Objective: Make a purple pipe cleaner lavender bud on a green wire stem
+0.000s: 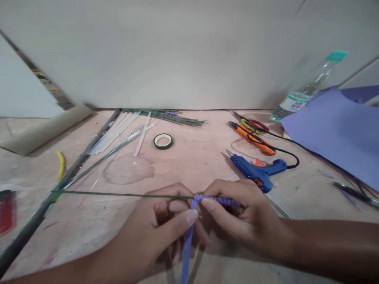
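A thin green wire stem [118,193] lies level across the front of the view, its right end wrapped in ruffled purple material. My right hand [237,209] pinches this purple wrapped part [226,200] between thumb and fingers. From the wrap a flat purple strip [186,248] hangs down past the lower edge of the view. My left hand [168,217] is closed on the strip just below the stem, thumb pressed against it. The two hands are close together, and some fingertips are hidden behind them.
Past my hands lie a blue glue gun [254,171], an orange cutter-like tool [254,140], green tape [163,141], white glue sticks [112,132] and green stems [166,117]. A bottle [308,90] leans at right beside purple sheets [334,130]. A dark bar [38,217] crosses the left.
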Available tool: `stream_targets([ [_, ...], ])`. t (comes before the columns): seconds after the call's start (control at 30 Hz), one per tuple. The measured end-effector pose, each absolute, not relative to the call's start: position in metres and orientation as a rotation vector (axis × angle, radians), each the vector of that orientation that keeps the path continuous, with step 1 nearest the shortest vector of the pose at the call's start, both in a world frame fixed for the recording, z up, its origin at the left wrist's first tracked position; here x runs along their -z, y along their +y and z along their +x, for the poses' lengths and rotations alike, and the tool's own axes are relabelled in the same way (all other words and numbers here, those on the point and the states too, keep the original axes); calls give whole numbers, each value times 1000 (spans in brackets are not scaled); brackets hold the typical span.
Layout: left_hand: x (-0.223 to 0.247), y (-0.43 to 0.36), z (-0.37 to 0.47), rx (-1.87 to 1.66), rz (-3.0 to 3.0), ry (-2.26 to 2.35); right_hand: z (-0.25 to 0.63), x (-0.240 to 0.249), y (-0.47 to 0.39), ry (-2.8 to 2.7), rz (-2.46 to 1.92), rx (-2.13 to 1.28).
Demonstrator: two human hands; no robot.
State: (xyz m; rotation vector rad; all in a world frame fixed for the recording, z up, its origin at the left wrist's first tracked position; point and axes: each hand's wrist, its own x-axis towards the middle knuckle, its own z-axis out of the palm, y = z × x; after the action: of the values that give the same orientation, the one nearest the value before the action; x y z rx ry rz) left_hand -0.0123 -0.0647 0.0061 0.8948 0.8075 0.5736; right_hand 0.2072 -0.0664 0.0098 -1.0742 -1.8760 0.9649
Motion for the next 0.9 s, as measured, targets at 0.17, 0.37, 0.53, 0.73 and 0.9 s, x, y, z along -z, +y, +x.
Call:
stream_targets([
  [0.17,-9,-67,-9,-586,820,797,207,-11,-69,-1830,-1067,-1066],
  [0.37,-7,-67,-9,-619,694,774,206,-12,-71,-1804,-1003,-1138],
  [0.53,-7,-70,-9,-672,693,769,205,-12,-73,-1822,-977,-1150],
  [0.73,-5,-70,-10,-643,764,788,205,-6,-73,-1857,-875,-1051],
  [0.9,-4,-69,-11,-662,848,848,206,-3,-71,-1882,-874,-993],
])
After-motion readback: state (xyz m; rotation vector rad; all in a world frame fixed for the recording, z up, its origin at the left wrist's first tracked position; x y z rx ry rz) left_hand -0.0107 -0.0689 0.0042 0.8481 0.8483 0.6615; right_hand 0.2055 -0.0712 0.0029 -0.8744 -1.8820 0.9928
